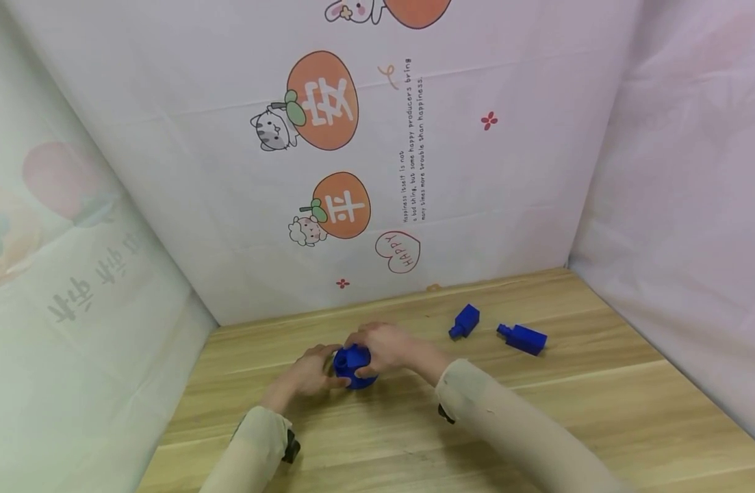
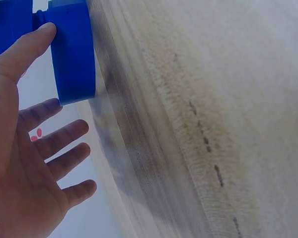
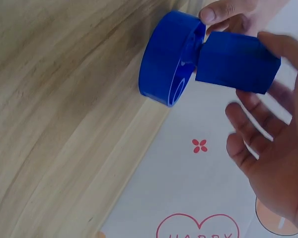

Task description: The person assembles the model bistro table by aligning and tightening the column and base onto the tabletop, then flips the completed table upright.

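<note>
A round, shallow blue base (image 3: 161,57) with ring-shaped sockets stands on the wooden table. My left hand (image 1: 311,373) holds it at the side, thumb (image 2: 37,42) on the rim and index finger against the far edge, the other fingers spread. Over the base, my right hand (image 1: 386,348) pinches a blue rectangular block (image 3: 233,62) with a narrow neck between thumb and fingers. The block's neck points down and meets the base at one socket. In the right wrist view, part of the left hand (image 3: 233,12) shows behind the base.
Two similar blue blocks with stepped necks, one block (image 1: 466,320) and another block (image 1: 525,339), lie on their sides at the right of the table (image 1: 414,438). White printed cloth (image 1: 476,178) walls the table at the back and both sides.
</note>
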`<state>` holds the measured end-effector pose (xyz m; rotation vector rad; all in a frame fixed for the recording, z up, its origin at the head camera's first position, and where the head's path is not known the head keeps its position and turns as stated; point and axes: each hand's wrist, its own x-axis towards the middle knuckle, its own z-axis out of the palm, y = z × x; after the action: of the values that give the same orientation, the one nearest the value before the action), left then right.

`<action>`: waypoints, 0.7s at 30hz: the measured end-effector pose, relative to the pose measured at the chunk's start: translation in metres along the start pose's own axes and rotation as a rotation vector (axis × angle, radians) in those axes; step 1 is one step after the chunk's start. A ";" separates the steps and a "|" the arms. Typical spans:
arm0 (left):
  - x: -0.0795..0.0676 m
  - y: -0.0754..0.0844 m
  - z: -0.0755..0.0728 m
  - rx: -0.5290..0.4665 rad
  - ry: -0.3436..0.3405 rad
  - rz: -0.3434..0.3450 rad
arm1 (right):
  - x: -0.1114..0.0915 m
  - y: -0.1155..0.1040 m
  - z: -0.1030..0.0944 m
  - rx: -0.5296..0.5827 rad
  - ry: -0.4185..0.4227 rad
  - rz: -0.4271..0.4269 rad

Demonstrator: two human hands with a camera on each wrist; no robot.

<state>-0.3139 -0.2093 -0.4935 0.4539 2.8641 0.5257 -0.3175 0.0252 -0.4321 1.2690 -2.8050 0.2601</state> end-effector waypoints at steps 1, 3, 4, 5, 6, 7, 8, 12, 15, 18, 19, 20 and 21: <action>0.000 0.000 0.000 0.000 0.003 -0.003 | -0.001 0.001 0.000 -0.001 -0.010 -0.013; 0.000 0.000 0.001 -0.001 0.008 -0.008 | -0.002 0.002 0.000 0.000 -0.027 -0.037; 0.000 0.000 0.001 0.000 0.009 -0.010 | -0.002 0.003 0.000 0.003 -0.036 -0.045; 0.000 0.000 0.001 -0.001 0.010 -0.011 | -0.002 0.004 0.000 0.010 -0.045 -0.050; 0.000 0.001 0.001 -0.001 0.010 -0.013 | -0.002 0.005 0.000 0.015 -0.051 -0.055; 0.000 0.001 0.001 -0.002 0.009 -0.013 | -0.002 0.005 0.000 0.019 -0.056 -0.060; 0.000 0.001 0.001 -0.001 0.008 -0.012 | -0.002 0.006 0.001 0.025 -0.058 -0.062; 0.000 0.001 0.000 0.002 0.006 -0.004 | -0.001 0.007 0.002 0.052 -0.035 -0.052; 0.000 0.001 0.000 0.004 0.003 0.003 | 0.001 0.006 0.003 0.072 -0.012 -0.014; 0.000 0.001 0.000 0.001 -0.002 -0.003 | 0.003 0.006 0.004 0.088 -0.013 0.017; 0.000 0.001 0.000 -0.001 -0.004 -0.005 | 0.003 0.005 0.004 0.094 -0.022 0.031; 0.000 0.001 0.000 -0.001 -0.006 -0.008 | 0.003 0.005 0.004 0.103 -0.030 0.047; 0.000 0.001 0.000 -0.001 -0.007 -0.012 | 0.004 0.005 0.004 0.114 -0.034 0.064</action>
<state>-0.3132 -0.2085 -0.4929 0.4370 2.8573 0.5229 -0.3232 0.0248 -0.4365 1.2174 -2.9005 0.4108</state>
